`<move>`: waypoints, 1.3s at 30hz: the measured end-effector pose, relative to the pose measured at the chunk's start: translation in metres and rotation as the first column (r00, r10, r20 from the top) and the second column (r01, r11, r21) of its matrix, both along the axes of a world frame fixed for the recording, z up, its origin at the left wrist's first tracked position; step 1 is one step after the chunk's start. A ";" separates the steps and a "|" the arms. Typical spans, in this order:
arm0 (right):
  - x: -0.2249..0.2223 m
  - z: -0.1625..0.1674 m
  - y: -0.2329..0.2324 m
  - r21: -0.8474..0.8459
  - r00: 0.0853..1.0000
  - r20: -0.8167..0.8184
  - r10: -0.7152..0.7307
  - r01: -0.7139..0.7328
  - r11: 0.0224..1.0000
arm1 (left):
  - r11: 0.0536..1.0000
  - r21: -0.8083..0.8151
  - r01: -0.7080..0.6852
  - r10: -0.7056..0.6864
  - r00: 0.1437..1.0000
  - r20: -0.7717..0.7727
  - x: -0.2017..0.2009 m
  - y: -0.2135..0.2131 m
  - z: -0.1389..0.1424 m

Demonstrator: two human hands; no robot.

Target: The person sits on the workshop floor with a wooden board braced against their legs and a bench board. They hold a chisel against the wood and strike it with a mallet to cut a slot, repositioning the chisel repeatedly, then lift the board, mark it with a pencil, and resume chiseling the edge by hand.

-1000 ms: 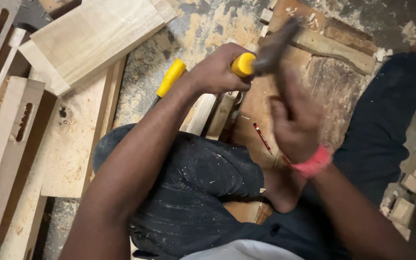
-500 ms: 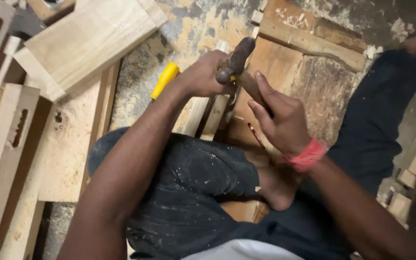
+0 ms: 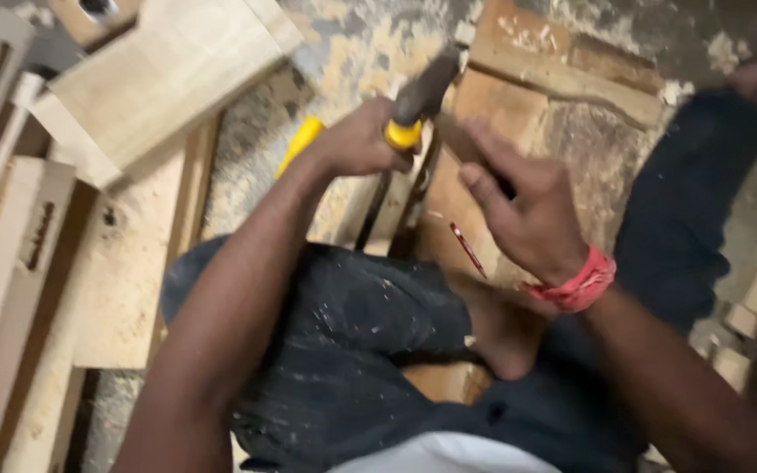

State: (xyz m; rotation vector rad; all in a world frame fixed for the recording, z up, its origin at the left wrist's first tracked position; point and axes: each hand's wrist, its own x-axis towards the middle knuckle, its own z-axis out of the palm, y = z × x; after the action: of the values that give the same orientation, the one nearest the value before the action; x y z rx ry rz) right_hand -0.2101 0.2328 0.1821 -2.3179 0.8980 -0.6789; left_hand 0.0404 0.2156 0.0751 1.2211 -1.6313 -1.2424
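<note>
The hammer (image 3: 427, 88) in the right hand (image 3: 527, 215) has swung down onto the yellow-handled chisel (image 3: 402, 134).

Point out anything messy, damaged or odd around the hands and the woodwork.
Sawdust and chips are strewn over the floor by the boards. A red pencil lies loose on the wooden piece, near a bare foot. The right hand is motion-blurred. Nothing looks broken.

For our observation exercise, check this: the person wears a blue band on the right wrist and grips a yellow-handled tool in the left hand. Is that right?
Not quite. The head view shows the wrist band on the right hand is red, not blue. The left hand does grip the yellow-handled tool.
</note>
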 end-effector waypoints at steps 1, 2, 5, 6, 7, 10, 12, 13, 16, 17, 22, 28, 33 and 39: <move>-0.002 0.003 0.003 -0.015 1.000 0.012 -0.013 0.013 1.000 | 1.000 -0.015 -0.001 0.000 1.000 -0.025 0.000 0.000 0.000; -0.004 0.003 0.006 0.035 0.984 0.096 -0.150 0.147 0.988 | 1.000 0.000 -0.006 0.006 1.000 -0.023 -0.001 0.001 -0.001; 0.002 -0.009 0.013 0.033 0.946 0.173 -0.276 0.274 0.961 | 0.998 0.047 -0.030 0.030 1.000 -0.007 -0.003 0.000 -0.005; 0.008 -0.019 0.011 -0.092 0.987 0.079 -0.142 0.149 0.985 | 0.997 0.065 -0.033 0.033 0.999 -0.002 -0.004 -0.002 -0.006; 0.009 -0.028 0.007 -0.211 0.999 -0.035 -0.013 0.005 0.978 | 0.997 0.072 -0.039 0.039 0.999 -0.002 -0.005 -0.004 -0.009; -0.007 -0.043 -0.009 0.010 0.996 0.028 -0.090 0.090 0.996 | 0.982 0.144 -0.122 0.139 0.983 -0.119 -0.008 -0.018 -0.015; -0.025 -0.047 -0.010 0.179 0.984 0.072 -0.160 0.145 0.973 | 0.963 0.185 -0.195 0.225 0.961 -0.160 -0.012 -0.027 -0.017; -0.034 -0.046 -0.008 0.261 0.978 0.077 -0.196 0.170 0.950 | 0.951 0.210 -0.227 0.267 0.944 -0.192 -0.016 -0.031 -0.017; -0.051 -0.038 0.012 0.627 0.908 0.123 -0.402 0.243 0.740 | 0.905 0.273 -0.325 0.370 0.920 -0.131 -0.027 -0.033 -0.003; -0.054 -0.033 0.019 0.638 0.906 0.134 -0.401 0.231 0.735 | 0.906 0.211 -0.367 0.390 0.918 -0.078 -0.030 -0.031 0.006; -0.060 -0.010 0.043 0.602 0.903 0.150 -0.403 0.240 0.762 | 0.873 -0.475 -0.107 0.107 0.994 -0.026 -0.022 -0.003 0.059; -0.072 -0.016 0.047 0.639 0.882 0.147 -0.448 0.261 0.724 | 0.921 -0.070 -0.383 0.284 0.784 -0.552 -0.006 -0.015 0.053; -0.074 -0.022 0.049 0.674 0.870 0.177 -0.460 0.234 0.701 | 0.958 -0.128 -0.257 0.216 0.939 -0.269 -0.021 -0.037 0.011; -0.063 -0.011 0.045 0.640 0.887 0.225 -0.404 0.178 0.747 | 0.952 -0.210 -0.222 0.210 0.975 -0.076 -0.022 -0.036 0.004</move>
State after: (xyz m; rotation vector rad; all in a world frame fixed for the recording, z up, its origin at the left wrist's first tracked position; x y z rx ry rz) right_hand -0.2732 0.2781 0.1716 -1.4350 1.1244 -0.7652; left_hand 0.0185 0.1797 0.0791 1.1835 -1.5056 -0.9268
